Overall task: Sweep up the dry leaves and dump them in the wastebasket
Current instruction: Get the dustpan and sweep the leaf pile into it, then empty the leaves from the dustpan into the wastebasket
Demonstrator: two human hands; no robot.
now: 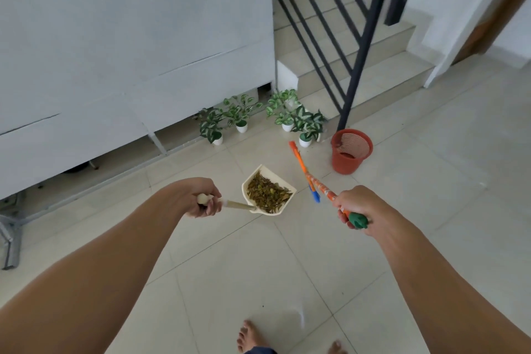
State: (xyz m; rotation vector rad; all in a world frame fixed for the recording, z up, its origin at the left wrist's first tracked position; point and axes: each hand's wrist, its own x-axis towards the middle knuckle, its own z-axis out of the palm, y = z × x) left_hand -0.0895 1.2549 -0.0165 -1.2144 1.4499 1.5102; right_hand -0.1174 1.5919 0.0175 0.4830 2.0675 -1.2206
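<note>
1. Two things decide our next move: the floor between us and the basket, and the side the basket lies on. It stands upright ahead and to our right, just beside the foot of the railing, well apart from both hands.
2. We see the basket's mouth open and facing up, with something dark at the bottom; what it is, we cannot tell.
3. We hold the broom in our right hand, fingers wrapped tight round the stick near its green cap. Its long axis runs from that hand forward and left toward the plants, across the path between pan and basket.
4. Our left hand grips the handle of the pan, fingers closed round it. The pan seems lifted off the tiles and roughly level, mouth pointing forward and right, toward the basket.
5. Leaves fill the pan; we spot none left on the floor.
6. We judge the right hand nearer the basket, yet the left carries the load, so the pan must swing right, past the broom.
</note>
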